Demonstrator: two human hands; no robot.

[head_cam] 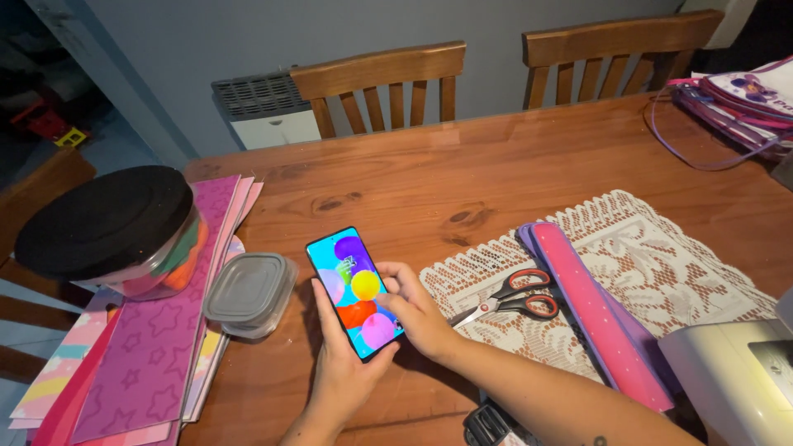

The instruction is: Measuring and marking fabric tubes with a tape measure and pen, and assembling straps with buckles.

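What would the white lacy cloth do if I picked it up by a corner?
The white lace table runner would probably droop, being thin and full of holes. It likely weighs little. The red-handled scissors and pink glittery roll lying on it might slide off.

- A lit smartphone screen (357,291), rectangular, is shown above the wooden table's near edge, filled with coloured circles in purple, yellow, red, pink on blue.
- A clear lidded plastic container (249,292) is set just left.
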